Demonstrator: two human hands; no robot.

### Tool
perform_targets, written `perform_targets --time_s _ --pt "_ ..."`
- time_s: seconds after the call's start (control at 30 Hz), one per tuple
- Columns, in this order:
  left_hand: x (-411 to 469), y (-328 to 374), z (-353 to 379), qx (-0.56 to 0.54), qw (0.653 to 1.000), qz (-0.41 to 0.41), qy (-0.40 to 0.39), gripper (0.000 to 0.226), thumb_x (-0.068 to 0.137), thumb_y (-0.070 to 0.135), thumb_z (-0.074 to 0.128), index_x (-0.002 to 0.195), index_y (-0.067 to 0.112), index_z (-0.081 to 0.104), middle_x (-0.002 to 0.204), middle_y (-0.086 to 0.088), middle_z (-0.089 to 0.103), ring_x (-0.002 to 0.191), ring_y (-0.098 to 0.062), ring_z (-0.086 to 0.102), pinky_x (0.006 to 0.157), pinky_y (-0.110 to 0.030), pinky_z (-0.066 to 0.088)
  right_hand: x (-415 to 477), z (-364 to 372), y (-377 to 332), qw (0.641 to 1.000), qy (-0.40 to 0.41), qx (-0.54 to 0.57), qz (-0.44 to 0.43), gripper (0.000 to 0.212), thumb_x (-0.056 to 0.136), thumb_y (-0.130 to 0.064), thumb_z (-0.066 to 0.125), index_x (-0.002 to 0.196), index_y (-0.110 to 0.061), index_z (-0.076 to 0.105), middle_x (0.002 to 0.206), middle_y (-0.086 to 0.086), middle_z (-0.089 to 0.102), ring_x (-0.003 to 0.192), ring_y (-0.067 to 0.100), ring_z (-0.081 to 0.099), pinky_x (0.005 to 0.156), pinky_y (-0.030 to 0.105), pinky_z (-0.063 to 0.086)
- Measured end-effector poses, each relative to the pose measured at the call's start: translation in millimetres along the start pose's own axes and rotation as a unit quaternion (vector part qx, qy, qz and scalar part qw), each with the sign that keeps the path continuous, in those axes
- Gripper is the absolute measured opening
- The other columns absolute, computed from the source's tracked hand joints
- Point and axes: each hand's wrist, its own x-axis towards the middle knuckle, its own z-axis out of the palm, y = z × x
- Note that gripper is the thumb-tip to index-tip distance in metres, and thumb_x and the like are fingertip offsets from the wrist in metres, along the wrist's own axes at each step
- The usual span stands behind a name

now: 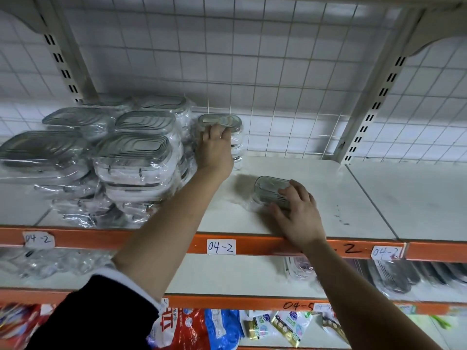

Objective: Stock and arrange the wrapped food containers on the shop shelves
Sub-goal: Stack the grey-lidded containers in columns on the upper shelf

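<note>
Several stacks of wrapped clear food containers with grey lids fill the left part of the top shelf. At the right end of them stands a narrower stack of small containers against the wire back. My left hand reaches up to that stack, its fingertips on the top lid's front edge. Further right and nearer the front lies a single small wrapped container. My right hand lies over its right side with fingers curled round it.
The shelf's orange front rail carries paper labels reading 04-2. A wire grid backs the shelf, with slotted uprights at both sides. The shelf below holds more wrapped containers at right. Colourful packets hang at the bottom.
</note>
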Motion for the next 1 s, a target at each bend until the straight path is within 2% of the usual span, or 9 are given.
perform_targets --time_s 0.07,0.13,0.27,0.37,0.5,0.63,0.77,0.9,1.0 --pt "-26 -2 -1 -0.034 0.999 0.028 0.021 0.052 0.095 0.017 0.050 0.146 0.014 0.037 0.152 -0.012 0.027 0.136 -0.032 0.031 0.112 -0.041 0.031 -1 -1 -1 1.000 0.004 0.005 0.010 0.042 0.087 -0.039 0.064 0.122 -0.018 0.056 0.145 0.004 0.041 0.127 0.036 0.039 0.097 0.045 0.043" --pt "-56 -4 -1 -0.073 0.996 0.046 0.015 0.044 0.098 0.025 0.048 0.140 0.012 0.045 0.147 -0.012 0.033 0.132 -0.030 0.037 0.106 -0.040 0.037 -1 0 0 1.000 0.005 0.004 0.011 0.041 0.087 -0.041 0.063 0.121 -0.019 0.056 0.143 0.004 0.042 0.123 0.037 0.040 0.094 0.046 0.044" --pt "-102 -24 8 -0.057 0.993 0.099 -0.028 0.035 0.100 0.036 0.043 0.120 0.013 0.059 0.118 -0.009 0.054 0.107 -0.026 0.056 0.091 -0.033 0.042 -4 -1 2 1.000 0.011 -0.003 -0.007 0.039 0.087 -0.039 0.066 0.118 -0.018 0.058 0.139 0.004 0.044 0.119 0.037 0.040 0.096 0.045 0.041" --pt "-120 -45 11 -0.032 0.994 0.096 -0.050 0.035 0.100 0.041 0.040 0.113 0.016 0.061 0.110 -0.004 0.057 0.103 -0.023 0.056 0.085 -0.035 0.046 -4 -2 0 0.997 0.042 -0.023 -0.058 0.037 0.085 -0.034 0.072 0.114 -0.013 0.062 0.136 0.009 0.050 0.118 0.038 0.045 0.100 0.044 0.037" --pt "-130 -48 14 -0.075 0.988 0.122 -0.058 0.029 0.099 0.034 0.043 0.104 0.014 0.063 0.103 -0.003 0.058 0.101 -0.022 0.055 0.082 -0.037 0.049 15 -8 -23 0.986 0.120 0.024 -0.115 0.040 0.086 -0.039 0.065 0.110 -0.007 0.064 0.128 0.015 0.051 0.121 0.035 0.050 0.102 0.038 0.036" --pt "-135 -47 14 -0.096 0.988 0.117 -0.020 0.018 0.094 0.025 0.048 0.092 0.012 0.061 0.091 -0.006 0.060 0.090 -0.025 0.057 0.073 -0.039 0.050 61 -12 -64 0.971 0.166 0.092 -0.147 0.037 0.088 -0.033 0.068 0.114 -0.007 0.064 0.127 0.016 0.045 0.121 0.031 0.049 0.098 0.052 0.046" --pt "-139 -48 14 -0.099 0.989 0.107 -0.014 0.013 0.090 0.023 0.051 0.092 0.012 0.057 0.092 -0.006 0.060 0.091 -0.026 0.057 0.069 -0.037 0.047 111 -6 -102 0.970 0.149 0.114 -0.157 0.037 0.089 -0.033 0.067 0.117 -0.009 0.063 0.128 0.017 0.043 0.117 0.034 0.050 0.099 0.051 0.045" --pt "-137 -50 13 -0.118 0.984 0.130 -0.019 0.010 0.088 0.018 0.052 0.091 0.010 0.056 0.091 -0.008 0.060 0.091 -0.028 0.055 0.067 -0.037 0.044 155 6 -127 0.977 0.131 0.071 -0.150 0.039 0.090 -0.036 0.065 0.121 -0.012 0.060 0.132 0.014 0.043 0.119 0.035 0.046 0.105 0.037 0.037" --pt "-138 -52 12 -0.127 0.982 0.137 -0.014 0.008 0.087 0.016 0.053 0.088 0.008 0.056 0.086 -0.008 0.059 0.087 -0.028 0.054 0.063 -0.036 0.044 177 19 -136 0.987 0.095 0.019 -0.129 0.042 0.093 -0.041 0.060 0.127 -0.017 0.057 0.137 0.009 0.043 0.124 0.034 0.043 0.104 0.042 0.039"
